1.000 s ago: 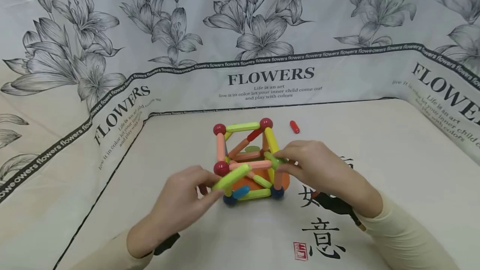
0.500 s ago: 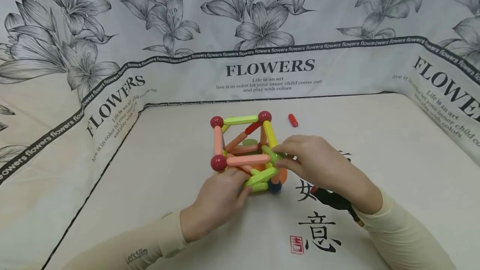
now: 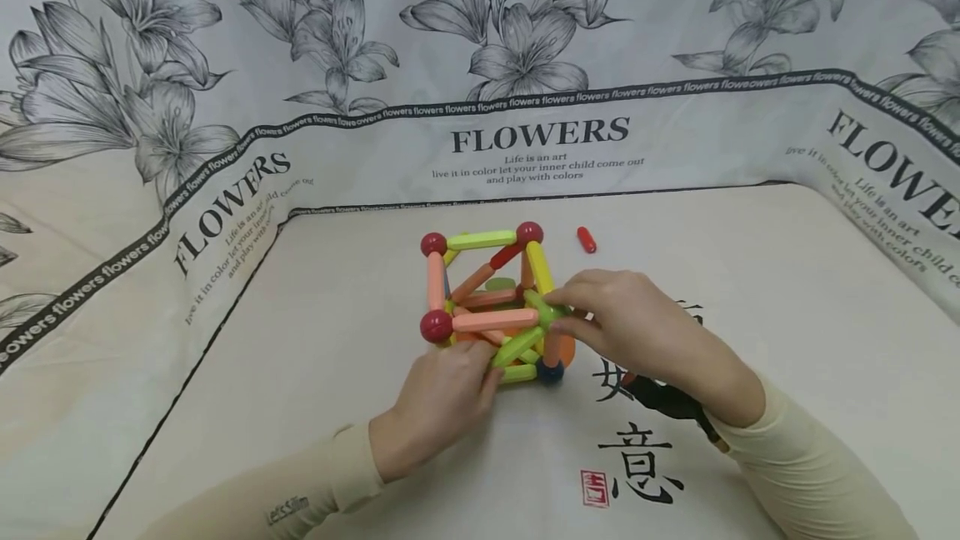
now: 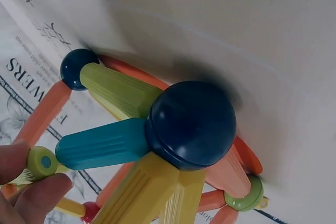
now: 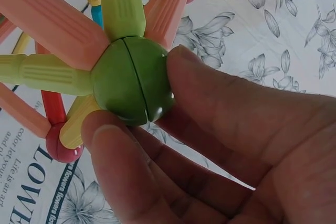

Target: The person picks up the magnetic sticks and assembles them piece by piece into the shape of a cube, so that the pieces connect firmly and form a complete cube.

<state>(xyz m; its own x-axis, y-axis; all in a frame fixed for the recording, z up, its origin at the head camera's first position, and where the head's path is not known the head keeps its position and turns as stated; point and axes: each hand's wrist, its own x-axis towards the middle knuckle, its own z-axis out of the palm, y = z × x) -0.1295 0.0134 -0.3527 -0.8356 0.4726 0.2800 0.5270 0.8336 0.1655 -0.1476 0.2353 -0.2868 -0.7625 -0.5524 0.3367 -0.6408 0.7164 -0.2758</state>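
A cube-like frame of magnetic sticks and balls stands on the table, its pink top stick facing me. My left hand pinches a light green stick between thumb and finger, its far end right at the green ball. In the left wrist view, the held stick's near end lies close to the tip of a blue stick that juts from a dark blue ball. My right hand grips the green ball at the frame's near right top corner.
A loose red stick lies behind the frame on the right. An orange piece shows at the frame's base. Printed characters mark the white cloth, and a flowered cloth rises behind.
My left hand has moved right with the light green stick, bringing its far end to the green ball. My right hand has kept its grip on the ball. The head view has shifted slightly.
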